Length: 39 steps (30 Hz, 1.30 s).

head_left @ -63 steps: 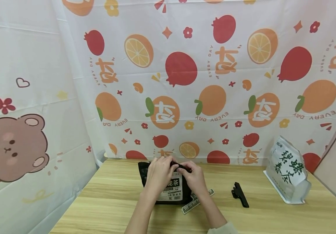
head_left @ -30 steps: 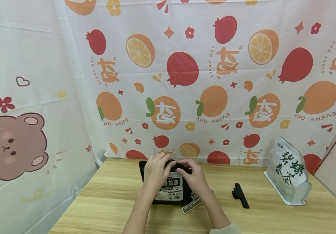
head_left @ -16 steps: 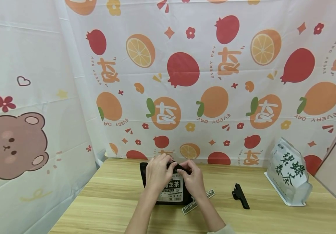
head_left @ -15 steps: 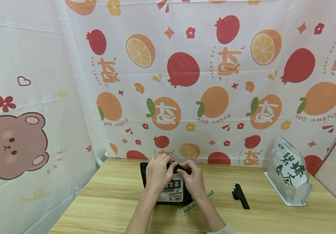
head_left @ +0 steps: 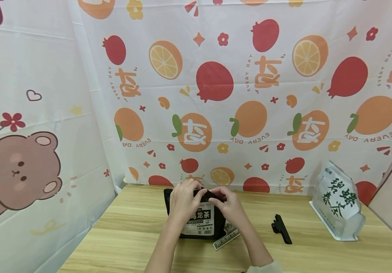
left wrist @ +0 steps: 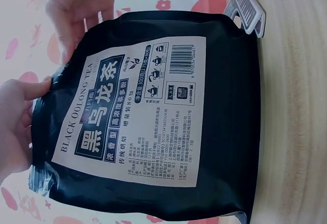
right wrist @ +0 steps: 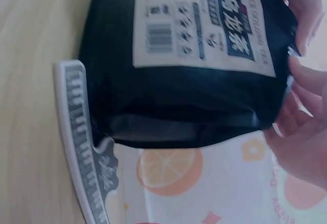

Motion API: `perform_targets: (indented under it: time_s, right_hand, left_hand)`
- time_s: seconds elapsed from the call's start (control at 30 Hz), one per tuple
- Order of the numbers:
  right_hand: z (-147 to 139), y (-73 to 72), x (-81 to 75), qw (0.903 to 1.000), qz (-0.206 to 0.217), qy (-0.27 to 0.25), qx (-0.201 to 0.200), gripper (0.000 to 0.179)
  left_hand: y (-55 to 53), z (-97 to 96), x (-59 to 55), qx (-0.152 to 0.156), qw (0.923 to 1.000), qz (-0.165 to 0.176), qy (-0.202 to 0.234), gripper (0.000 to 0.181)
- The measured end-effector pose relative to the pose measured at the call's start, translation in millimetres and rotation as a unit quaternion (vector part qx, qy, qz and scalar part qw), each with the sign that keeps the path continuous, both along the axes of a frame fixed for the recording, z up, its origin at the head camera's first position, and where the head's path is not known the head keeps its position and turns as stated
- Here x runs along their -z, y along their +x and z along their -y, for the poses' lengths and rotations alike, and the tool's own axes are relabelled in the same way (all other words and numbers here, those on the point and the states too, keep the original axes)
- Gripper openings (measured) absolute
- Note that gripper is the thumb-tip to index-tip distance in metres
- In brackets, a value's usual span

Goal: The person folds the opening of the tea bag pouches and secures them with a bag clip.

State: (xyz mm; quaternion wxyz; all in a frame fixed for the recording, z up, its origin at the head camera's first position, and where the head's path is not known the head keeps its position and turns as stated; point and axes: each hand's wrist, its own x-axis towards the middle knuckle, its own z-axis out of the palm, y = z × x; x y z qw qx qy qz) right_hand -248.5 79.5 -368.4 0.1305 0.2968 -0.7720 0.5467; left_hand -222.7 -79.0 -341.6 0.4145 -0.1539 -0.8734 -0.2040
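Note:
A black tea bag (head_left: 200,232) with a pale label reading "Black Oolong Tea" stands upright on the wooden table. My left hand (head_left: 183,201) grips its top edge from the left, thumb (left wrist: 36,88) on the front. Farther right along that edge, my right hand (head_left: 229,206) pinches the film between thumb and fingers; in the right wrist view this hand (right wrist: 304,132) shows at the bag's upper corner. Some fingertips are hidden behind the bag. At its lower right corner lies a grey-white clip with a piano-key pattern (right wrist: 76,127), partly covered by my right forearm in the head view.
A black clip (head_left: 281,229) lies on the table (head_left: 124,227) to the right of my right arm. Farther right stands a pale tea bag (head_left: 337,204) with green characters. A fruit-print cloth (head_left: 250,151) hangs behind the table, and a bear-print cloth (head_left: 80,159) hangs on the left.
Both hands stay on the bag's top edge. My right hand has shifted slightly to the right, and its forearm covers more of the piano-key clip. The head view has turned slightly.

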Motion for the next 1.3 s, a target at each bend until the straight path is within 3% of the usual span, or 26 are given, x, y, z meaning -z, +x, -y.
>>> perform_targets:
  time_s: [0.17, 0.3, 0.53, 0.9, 1.1, 1.3]
  right_hand:
    - [-7, -0.2, 0.4, 0.9991, -0.008, 0.039, 0.015, 0.017]
    - [-4, 0.1, 6.3, 0.9985, -0.008, 0.020, 0.050, 0.013]
    - [5, -5.7, 15.0, 0.9962, -0.006, -0.008, 0.086, 0.008]
    - [8, -14.5, 10.6, 0.9964, 0.005, -0.016, 0.083, 0.010]
    - [7, -12.8, 6.1, 0.9971, 0.003, -0.007, 0.076, 0.008]
    - [2, -12.6, 5.2, 0.9986, 0.015, 0.010, 0.051, 0.012]
  left_hand:
    - [2.5, -0.8, 0.3, 0.003, 1.0000, 0.002, 0.000, 0.014]
    - [6.3, -2.0, 0.3, 0.003, 0.9999, 0.012, -0.004, 0.013]
    - [1.3, 0.8, 3.5, 0.005, 0.9997, 0.021, -0.013, 0.015]
    - [-8.7, 6.8, -2.3, 0.002, 0.9986, 0.007, -0.052, 0.025]
    - [-9.6, 7.5, -3.6, -0.012, 0.9989, -0.015, -0.042, 0.024]
    - [-10.0, 5.6, -0.8, -0.015, 0.9992, -0.012, -0.035, 0.027]
